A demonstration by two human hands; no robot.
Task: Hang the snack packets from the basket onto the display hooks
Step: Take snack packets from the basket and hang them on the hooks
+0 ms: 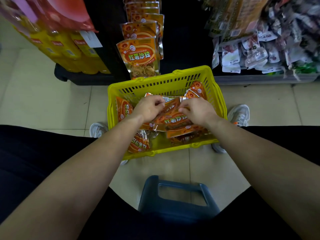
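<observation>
Yellow bottles (72, 54) stood far left. Orange snack packets (138, 54) already hung in a column on the display. The yellow basket (155, 80) sat on the floor below them, with more packets loose inside. Left hand (149, 108) and right hand (197, 110), fingers curled, both pinched the top edge of one orange packet (173, 118) over the basket. White packets (251, 54) were piled on the shelf at right.

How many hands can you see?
2. The left hand grips the left end of a snack packet in the yellow basket; the right hand grips its right end. None look hidden.
</observation>
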